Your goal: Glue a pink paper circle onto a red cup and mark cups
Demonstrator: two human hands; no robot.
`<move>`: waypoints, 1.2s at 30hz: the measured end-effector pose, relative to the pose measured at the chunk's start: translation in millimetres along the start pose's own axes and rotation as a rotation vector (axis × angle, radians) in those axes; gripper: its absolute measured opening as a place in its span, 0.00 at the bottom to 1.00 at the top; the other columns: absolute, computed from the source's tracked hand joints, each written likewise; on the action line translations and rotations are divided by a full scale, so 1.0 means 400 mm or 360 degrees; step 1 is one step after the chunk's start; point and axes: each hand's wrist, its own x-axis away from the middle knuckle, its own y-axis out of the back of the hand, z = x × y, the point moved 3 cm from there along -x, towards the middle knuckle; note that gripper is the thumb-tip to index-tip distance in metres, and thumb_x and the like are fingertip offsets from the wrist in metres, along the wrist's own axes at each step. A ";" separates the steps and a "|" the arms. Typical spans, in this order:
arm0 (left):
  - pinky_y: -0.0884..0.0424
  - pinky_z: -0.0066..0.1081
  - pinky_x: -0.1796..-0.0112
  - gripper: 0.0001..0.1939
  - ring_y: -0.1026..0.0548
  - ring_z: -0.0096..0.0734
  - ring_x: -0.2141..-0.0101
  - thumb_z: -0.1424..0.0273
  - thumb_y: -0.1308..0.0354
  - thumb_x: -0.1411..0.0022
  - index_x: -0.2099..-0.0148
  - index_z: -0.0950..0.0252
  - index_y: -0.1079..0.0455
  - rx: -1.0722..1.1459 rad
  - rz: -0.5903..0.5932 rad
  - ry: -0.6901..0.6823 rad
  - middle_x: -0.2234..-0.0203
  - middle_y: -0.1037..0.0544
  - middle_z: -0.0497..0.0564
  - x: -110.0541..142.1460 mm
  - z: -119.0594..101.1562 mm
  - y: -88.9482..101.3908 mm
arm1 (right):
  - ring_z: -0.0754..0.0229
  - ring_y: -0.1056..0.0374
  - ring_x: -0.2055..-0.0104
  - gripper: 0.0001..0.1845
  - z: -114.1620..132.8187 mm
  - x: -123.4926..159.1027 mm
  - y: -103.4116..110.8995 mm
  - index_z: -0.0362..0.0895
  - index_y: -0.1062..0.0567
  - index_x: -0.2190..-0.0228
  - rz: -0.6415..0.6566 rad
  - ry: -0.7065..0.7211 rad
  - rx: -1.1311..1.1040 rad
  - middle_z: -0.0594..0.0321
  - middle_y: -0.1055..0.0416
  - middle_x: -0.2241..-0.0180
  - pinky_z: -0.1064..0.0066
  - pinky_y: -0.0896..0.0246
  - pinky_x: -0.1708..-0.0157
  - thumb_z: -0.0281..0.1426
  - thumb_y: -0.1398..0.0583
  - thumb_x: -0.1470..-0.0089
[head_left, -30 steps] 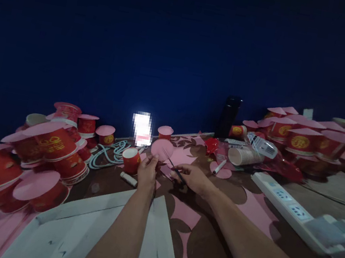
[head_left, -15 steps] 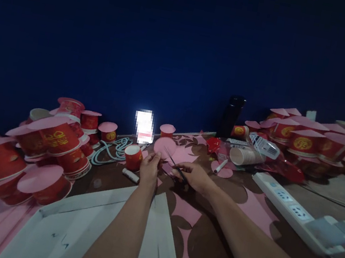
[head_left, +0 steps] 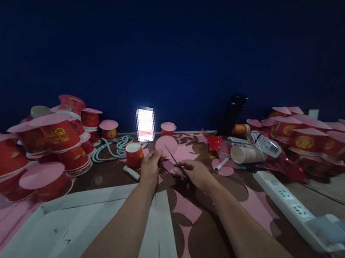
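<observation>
My left hand (head_left: 152, 165) is closed on the lower edge of a round pink paper disc (head_left: 167, 144), pinched between thumb and fingers. In my right hand (head_left: 196, 175) is a pair of dark scissors (head_left: 178, 165). Their thin blades point up and left across the disc's lower part. Fingers hide most of the handles. Just left of my left hand a red paper cup (head_left: 134, 155) lies tilted, with a white marker (head_left: 131, 173) in front of it. Behind the disc, another red cup stands under a pink disc (head_left: 168, 126).
Red cups topped with pink discs (head_left: 54, 135) are piled at left, with more (head_left: 305, 141) at right. Nearby lie a white board (head_left: 88, 225), pink paper offcuts (head_left: 190, 207), a coiled cable (head_left: 110, 149), stacked cups (head_left: 246, 154) and a power strip (head_left: 285, 207). A lit phone (head_left: 145, 122) and black flask (head_left: 233, 115) stand behind.
The camera view has shifted slightly. Both hands keep nearly the same place and hold, with the scissor blades still across the pink disc.
</observation>
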 end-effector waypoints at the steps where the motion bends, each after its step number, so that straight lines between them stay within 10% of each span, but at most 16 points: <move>1: 0.36 0.24 0.74 0.19 0.30 0.21 0.78 0.62 0.32 0.60 0.66 0.68 0.28 0.0008 0.0002 -0.0002 0.78 0.27 0.46 -0.001 0.001 0.000 | 0.68 0.38 0.79 0.19 -0.001 0.000 0.001 0.41 0.22 0.62 0.0002 0.0002 -0.0004 0.66 0.30 0.80 0.79 0.45 0.82 0.34 0.33 0.58; 23: 0.37 0.23 0.76 0.18 0.31 0.21 0.79 0.61 0.33 0.58 0.66 0.67 0.29 -0.0051 0.0004 -0.0008 0.79 0.28 0.45 0.005 -0.004 -0.003 | 0.68 0.39 0.79 0.22 0.031 0.019 -0.009 0.40 0.22 0.62 -0.0015 0.0065 0.0078 0.68 0.31 0.80 0.76 0.44 0.77 0.36 0.32 0.61; 30: 0.38 0.22 0.76 0.15 0.33 0.20 0.79 0.64 0.35 0.58 0.68 0.67 0.31 -0.0034 -0.0130 -0.0038 0.80 0.30 0.43 0.012 -0.016 0.001 | 0.63 0.33 0.72 0.22 0.020 0.011 0.062 0.44 0.22 0.59 0.0222 0.0079 0.0423 0.63 0.24 0.71 0.75 0.41 0.73 0.41 0.35 0.56; 36: 0.40 0.22 0.78 0.12 0.34 0.20 0.80 0.65 0.37 0.55 0.68 0.67 0.30 -0.0179 -0.0046 -0.0098 0.81 0.30 0.44 0.016 -0.016 -0.002 | 0.55 0.30 0.60 0.14 0.025 0.011 0.142 0.45 0.22 0.63 -0.0464 0.0071 0.1526 0.57 0.24 0.62 0.71 0.42 0.65 0.34 0.38 0.55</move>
